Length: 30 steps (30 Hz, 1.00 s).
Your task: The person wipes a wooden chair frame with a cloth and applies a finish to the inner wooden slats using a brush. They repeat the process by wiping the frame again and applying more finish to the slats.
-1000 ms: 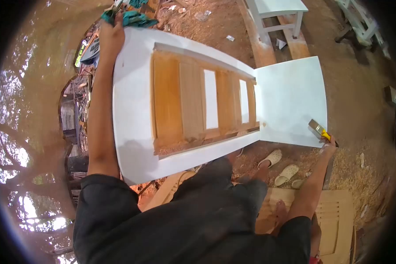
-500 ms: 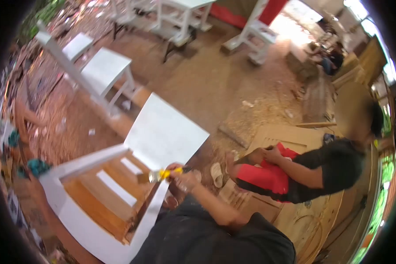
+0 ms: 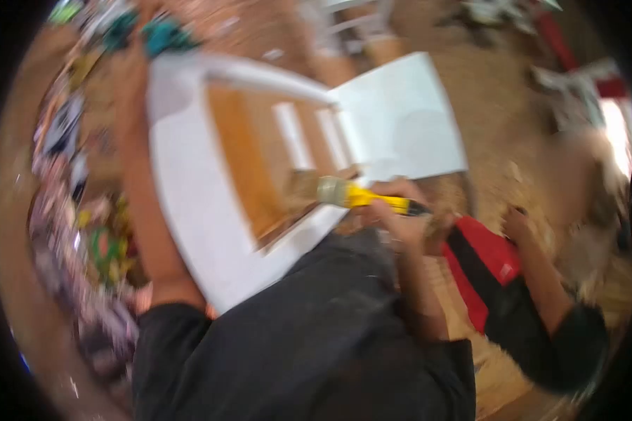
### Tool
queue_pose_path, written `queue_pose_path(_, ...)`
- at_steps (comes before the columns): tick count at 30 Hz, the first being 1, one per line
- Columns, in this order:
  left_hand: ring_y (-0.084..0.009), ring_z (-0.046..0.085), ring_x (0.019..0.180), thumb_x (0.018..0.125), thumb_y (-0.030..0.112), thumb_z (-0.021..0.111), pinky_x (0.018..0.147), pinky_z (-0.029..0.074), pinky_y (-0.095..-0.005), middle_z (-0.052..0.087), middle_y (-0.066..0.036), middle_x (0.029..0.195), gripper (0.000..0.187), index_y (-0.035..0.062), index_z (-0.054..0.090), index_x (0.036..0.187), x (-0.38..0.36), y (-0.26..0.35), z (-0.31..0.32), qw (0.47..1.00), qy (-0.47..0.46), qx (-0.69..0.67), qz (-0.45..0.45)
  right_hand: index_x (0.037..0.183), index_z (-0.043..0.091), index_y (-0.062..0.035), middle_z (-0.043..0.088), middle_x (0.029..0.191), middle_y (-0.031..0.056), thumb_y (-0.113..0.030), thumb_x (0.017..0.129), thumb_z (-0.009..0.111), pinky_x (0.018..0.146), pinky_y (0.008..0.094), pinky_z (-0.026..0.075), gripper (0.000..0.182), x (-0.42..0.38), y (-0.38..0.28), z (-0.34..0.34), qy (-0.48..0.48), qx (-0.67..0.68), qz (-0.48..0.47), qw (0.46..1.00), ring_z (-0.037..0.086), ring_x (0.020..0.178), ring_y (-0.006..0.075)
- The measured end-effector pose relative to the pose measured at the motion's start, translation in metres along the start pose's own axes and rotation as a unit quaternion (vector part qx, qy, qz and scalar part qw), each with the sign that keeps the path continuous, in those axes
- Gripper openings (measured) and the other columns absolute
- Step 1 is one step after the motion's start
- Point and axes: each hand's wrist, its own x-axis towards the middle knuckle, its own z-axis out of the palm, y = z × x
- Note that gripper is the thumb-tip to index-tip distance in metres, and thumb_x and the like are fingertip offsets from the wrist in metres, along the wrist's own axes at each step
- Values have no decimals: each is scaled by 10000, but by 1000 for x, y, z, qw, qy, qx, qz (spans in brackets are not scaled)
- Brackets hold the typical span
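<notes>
My right hand (image 3: pixel 399 214) grips the yellow handle of a paintbrush (image 3: pixel 351 196), its fingers wrapped round it. The brush's blurred bristles point left, by the lower edge of the brown, white-striped part inside the chair's backrest. That white wooden chair (image 3: pixel 189 175) is tilted in front of me; its flat white seat (image 3: pixel 407 119) lies beyond the backrest. My left arm stretches along the backrest's left side. My left hand (image 3: pixel 128 67) is at the far top corner of the chair, beside a teal cloth-like thing (image 3: pixel 168 35); its fingers are too smeared to make out.
A person in red and black shorts (image 3: pixel 488 259) sits close on my right. Another white chair (image 3: pixel 347 24) stands beyond the seat, and a white wooden piece (image 3: pixel 576 84) is at the upper right. Mixed litter (image 3: pixel 84 231) covers the ground on my left.
My view has swung left and down, so the chair appears higher and turned. The brush stays in my right hand, its bristles still near the backrest's lower edge.
</notes>
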Motion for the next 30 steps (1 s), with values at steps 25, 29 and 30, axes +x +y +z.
queue_pose_path(25,-304,620,895,916,436,565,847,452,-398,666,-209,955,526,-72,641,1031,8,49,-15,989,14,106,-102,892,654,12,670,838,106,27,780,704,695,291,481,123,-17,29,29,-85,-53,-77,992,631,746,173)
queue_pose_path(29,-280,620,893,930,404,557,840,454,-391,670,-198,948,504,-84,638,1028,10,45,-12,989,20,86,-116,865,655,15,670,833,108,23,778,704,696,282,481,100,-15,29,32,-48,-24,-73,996,631,745,172)
queue_pose_path(30,-275,622,898,933,397,554,839,454,-390,671,-197,951,501,-87,636,1030,11,46,-13,986,15,97,-134,859,652,16,663,823,103,22,779,703,694,280,478,95,-15,30,34,-38,21,-46,998,625,741,167)
